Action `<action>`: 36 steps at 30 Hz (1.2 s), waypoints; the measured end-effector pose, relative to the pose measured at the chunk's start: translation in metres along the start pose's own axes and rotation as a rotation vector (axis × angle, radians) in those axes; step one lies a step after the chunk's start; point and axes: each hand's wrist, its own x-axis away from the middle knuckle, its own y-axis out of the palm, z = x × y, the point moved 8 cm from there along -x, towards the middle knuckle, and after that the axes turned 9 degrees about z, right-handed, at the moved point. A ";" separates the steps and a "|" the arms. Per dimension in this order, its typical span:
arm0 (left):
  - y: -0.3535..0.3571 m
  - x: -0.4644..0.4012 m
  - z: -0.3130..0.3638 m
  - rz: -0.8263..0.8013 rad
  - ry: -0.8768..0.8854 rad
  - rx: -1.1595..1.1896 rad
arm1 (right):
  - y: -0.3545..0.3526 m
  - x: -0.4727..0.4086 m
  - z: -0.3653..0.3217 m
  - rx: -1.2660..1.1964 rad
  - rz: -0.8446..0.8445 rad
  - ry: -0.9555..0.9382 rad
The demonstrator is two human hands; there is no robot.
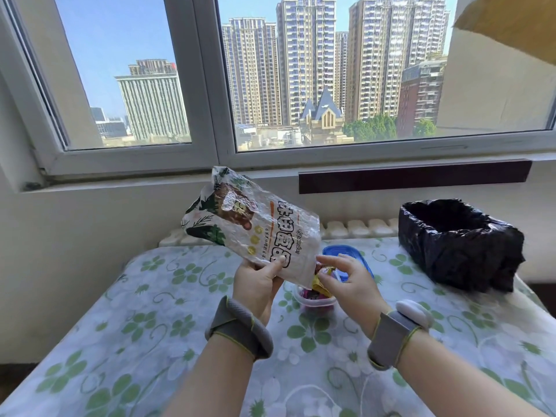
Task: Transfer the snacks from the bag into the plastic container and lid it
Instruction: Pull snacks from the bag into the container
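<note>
My left hand (258,281) grips the lower edge of a printed snack bag (249,224), which is tilted with its mouth pointing down to the right. Wrapped snacks (323,281) in yellow and red spill from the mouth. Below them stands a small clear plastic container (316,302) with several wrapped snacks inside. My right hand (349,281) hovers at the bag's mouth, its fingers curled around the emerging snacks and touching them. A blue lid (346,255) lies flat on the table just behind the container, partly hidden by my right hand.
The table (150,326) wears a white cloth with green flowers. A bin lined with a black bag (457,242) stands at the back right. A white radiator (358,228) and a window sill run behind the table.
</note>
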 end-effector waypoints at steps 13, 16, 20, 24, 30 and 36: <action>0.007 0.005 -0.003 -0.103 0.002 0.003 | 0.020 -0.002 0.005 -0.187 -0.178 0.061; 0.010 0.007 -0.006 -0.114 -0.002 -0.010 | 0.029 0.001 0.007 -0.248 -0.220 0.038; 0.010 0.003 -0.011 -0.100 -0.004 -0.010 | 0.031 0.001 0.004 -0.329 -0.179 0.057; 0.008 0.002 -0.012 -0.084 -0.006 -0.010 | 0.031 0.000 0.002 -0.327 -0.172 0.060; -0.001 -0.004 -0.008 0.001 0.019 0.015 | 0.026 -0.008 0.015 -0.245 -0.181 0.071; -0.006 -0.011 0.000 0.089 0.067 0.050 | 0.021 -0.007 0.017 -0.130 -0.168 0.079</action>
